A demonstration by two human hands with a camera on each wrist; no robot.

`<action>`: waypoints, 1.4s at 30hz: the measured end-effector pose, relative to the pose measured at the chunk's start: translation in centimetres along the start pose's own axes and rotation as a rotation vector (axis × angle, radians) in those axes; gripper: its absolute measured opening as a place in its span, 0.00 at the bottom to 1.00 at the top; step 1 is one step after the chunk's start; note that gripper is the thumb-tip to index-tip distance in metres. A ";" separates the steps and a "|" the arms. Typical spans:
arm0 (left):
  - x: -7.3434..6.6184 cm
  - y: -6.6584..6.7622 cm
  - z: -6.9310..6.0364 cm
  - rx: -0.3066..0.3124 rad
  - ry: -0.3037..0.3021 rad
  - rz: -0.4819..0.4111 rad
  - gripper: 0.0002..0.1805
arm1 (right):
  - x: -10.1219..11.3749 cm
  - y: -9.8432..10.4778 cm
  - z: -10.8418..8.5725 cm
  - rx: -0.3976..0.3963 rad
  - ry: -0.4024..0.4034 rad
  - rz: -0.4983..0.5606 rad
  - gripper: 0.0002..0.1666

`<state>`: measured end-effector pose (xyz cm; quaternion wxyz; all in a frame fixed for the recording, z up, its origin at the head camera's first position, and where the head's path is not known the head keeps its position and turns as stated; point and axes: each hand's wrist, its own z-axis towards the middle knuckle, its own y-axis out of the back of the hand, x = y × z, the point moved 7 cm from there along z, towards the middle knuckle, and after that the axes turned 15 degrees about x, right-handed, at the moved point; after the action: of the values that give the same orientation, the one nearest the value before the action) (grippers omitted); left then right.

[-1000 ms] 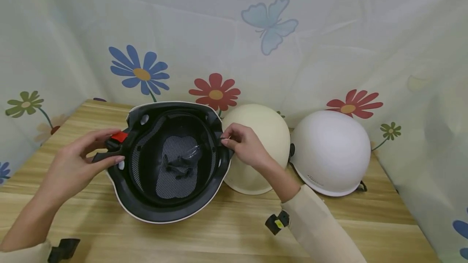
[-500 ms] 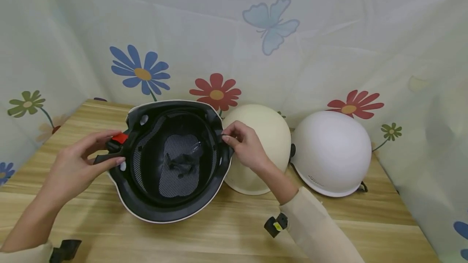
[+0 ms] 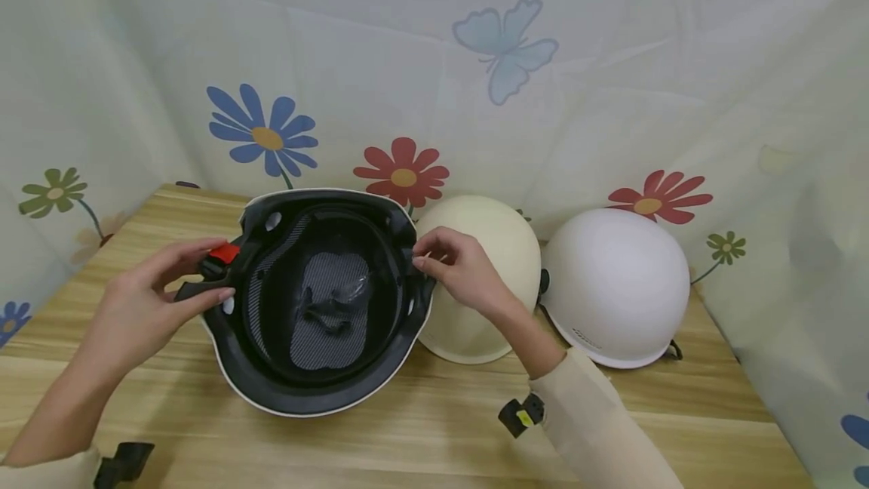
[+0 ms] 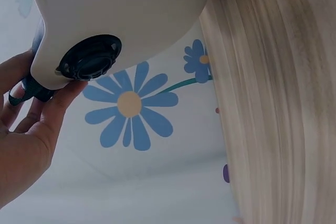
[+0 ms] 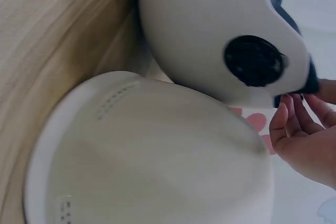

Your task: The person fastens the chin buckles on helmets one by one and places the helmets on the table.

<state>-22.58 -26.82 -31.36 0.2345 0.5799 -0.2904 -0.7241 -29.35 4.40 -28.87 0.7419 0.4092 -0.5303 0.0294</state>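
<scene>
An upturned helmet (image 3: 312, 398) with a black lining sits on the table, its opening facing up. At its left edge my left hand (image 3: 139, 300) holds the black chin strap (image 3: 197, 289) by its buckle (image 3: 222, 253), which has a red button. My right hand (image 3: 462, 266) pinches a dark strap end at the helmet's right edge; the fingers cover most of it. Dark strap pieces and a clear shiny piece lie inside the lining. In both wrist views the helmet's pale shell (image 4: 136, 14) shows a round black side fitting (image 5: 253, 61).
A cream helmet (image 3: 502, 247) stands dome up right beside the upturned one, partly behind my right hand. Further right is a white helmet (image 3: 618, 285), also dome up. The wooden table (image 3: 380, 451) meets a flowered cloth (image 3: 380, 59) at the back.
Both hands keep their holds at the two edges of the upturned helmet. The pieces inside the lining shift slightly; the view drifts a little.
</scene>
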 end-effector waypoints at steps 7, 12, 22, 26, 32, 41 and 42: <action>-0.8 0.2 0.1 -0.018 -0.056 -0.010 0.32 | 2.4 -0.1 0.4 0.093 0.147 0.026 0.16; -1.4 0.5 0.3 -0.024 -0.117 -0.003 0.31 | 3.8 -2.3 1.1 0.240 0.236 0.056 0.22; -2.5 0.9 0.7 -0.019 -0.163 -0.017 0.30 | 3.0 -6.8 2.3 0.421 0.214 -0.015 0.26; -3.3 1.2 0.9 -0.023 -0.196 -0.015 0.30 | 2.4 -7.7 2.4 0.455 0.183 -0.054 0.27; -4.7 1.4 0.9 -0.054 -0.267 0.009 0.31 | 1.2 -9.0 2.2 0.487 0.130 -0.122 0.30; -5.6 1.4 0.8 -0.048 -0.281 0.029 0.32 | 0.6 -10.2 2.2 0.522 0.082 -0.220 0.35; -5.7 1.4 0.7 -0.046 -0.285 0.024 0.32 | 0.6 -10.3 2.1 0.526 0.081 -0.234 0.34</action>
<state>-22.06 -23.88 -26.25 0.2127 0.4620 -0.3111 -0.8028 -25.82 -4.00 -34.11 0.6294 0.6443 -0.4236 0.0963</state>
